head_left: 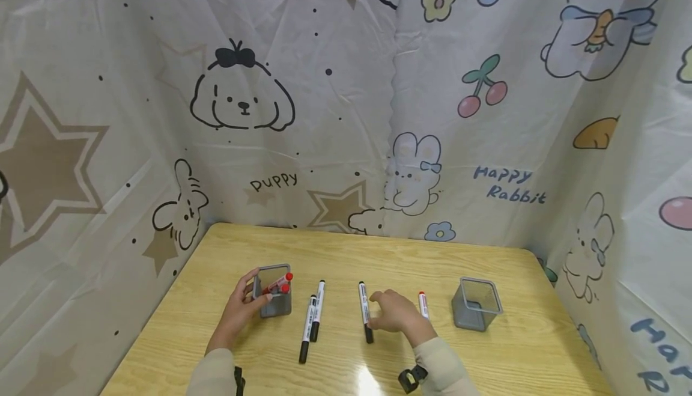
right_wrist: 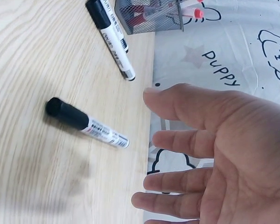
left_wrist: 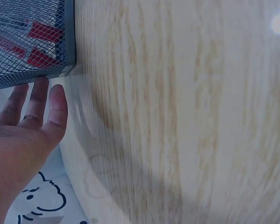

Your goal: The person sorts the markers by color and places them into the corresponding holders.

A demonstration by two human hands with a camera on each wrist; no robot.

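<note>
My left hand (head_left: 239,313) holds a grey mesh pen cup (head_left: 277,307) at the left of the table, thumb across its front and fingers at its far left side. Red-capped markers (head_left: 277,283) lean inside it, and two red caps show through the mesh in the left wrist view. My right hand (head_left: 399,314) hovers beside a black-capped whiteboard marker (right_wrist: 95,127), fingers spread and apart from it. Two more black-capped markers, one (head_left: 308,328) nearer and one (head_left: 319,307) farther, lie side by side between the cup and that marker.
A red-ended marker (head_left: 423,304) lies just right of my right hand, partly hidden by it. Farther right stands a second grey mesh cup (head_left: 468,316) with no markers visible in it. Printed curtains (head_left: 346,101) enclose the wooden table (head_left: 411,258) at the back and sides.
</note>
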